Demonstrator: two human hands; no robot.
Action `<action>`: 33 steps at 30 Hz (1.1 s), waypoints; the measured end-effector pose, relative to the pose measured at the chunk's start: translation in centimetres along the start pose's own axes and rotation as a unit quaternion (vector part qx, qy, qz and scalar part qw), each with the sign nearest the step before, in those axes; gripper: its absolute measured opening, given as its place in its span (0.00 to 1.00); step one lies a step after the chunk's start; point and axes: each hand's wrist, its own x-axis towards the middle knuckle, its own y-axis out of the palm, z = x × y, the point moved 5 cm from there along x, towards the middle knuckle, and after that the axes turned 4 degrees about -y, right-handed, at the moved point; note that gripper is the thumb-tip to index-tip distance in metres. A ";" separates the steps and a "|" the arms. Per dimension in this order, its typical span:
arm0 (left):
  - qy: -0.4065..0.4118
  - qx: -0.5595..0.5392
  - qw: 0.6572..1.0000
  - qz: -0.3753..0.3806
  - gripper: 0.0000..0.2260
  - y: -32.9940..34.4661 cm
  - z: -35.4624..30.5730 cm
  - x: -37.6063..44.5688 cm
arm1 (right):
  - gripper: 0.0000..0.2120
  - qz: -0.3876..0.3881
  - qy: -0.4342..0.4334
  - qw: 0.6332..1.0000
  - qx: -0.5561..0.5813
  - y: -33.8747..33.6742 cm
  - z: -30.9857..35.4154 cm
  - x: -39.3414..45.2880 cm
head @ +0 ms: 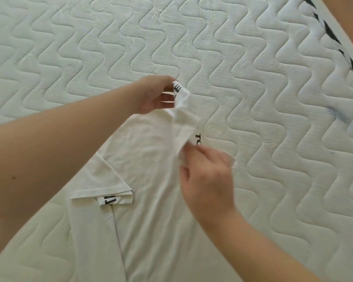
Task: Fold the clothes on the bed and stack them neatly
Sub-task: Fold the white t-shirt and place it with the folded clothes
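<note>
A white T-shirt (149, 159) with black lettering lies on the quilted mattress (253, 78), its body running toward the bottom edge of the view. Its left sleeve (104, 186) is folded inward onto the body. My left hand (155, 96) pinches the lettered far corner of the shirt and lifts it off the bed. My right hand (206, 174) is blurred and grips the shirt's right edge just below that raised corner. Black letters show on the fabric between my two hands.
The white mattress with wavy stitching fills the view. Its edge with black-and-white striped piping (334, 37) runs diagonally at the top right. Beyond that edge lies a tan surface (351, 15).
</note>
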 end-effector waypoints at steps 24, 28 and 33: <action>0.057 0.346 0.910 -0.222 0.10 -5.6 4.4 1.4 | 0.11 0.196 -0.032 0.976 -0.084 10.4 -2.8 -7.0; 0.095 0.316 0.915 -0.231 0.06 -5.1 3.1 1.3 | 0.04 0.127 -0.012 0.992 -0.008 9.0 -2.0 -5.1; 0.120 0.324 0.900 -0.266 0.17 -4.5 3.0 0.4 | 0.20 0.272 0.072 0.958 0.061 10.4 -1.4 -6.2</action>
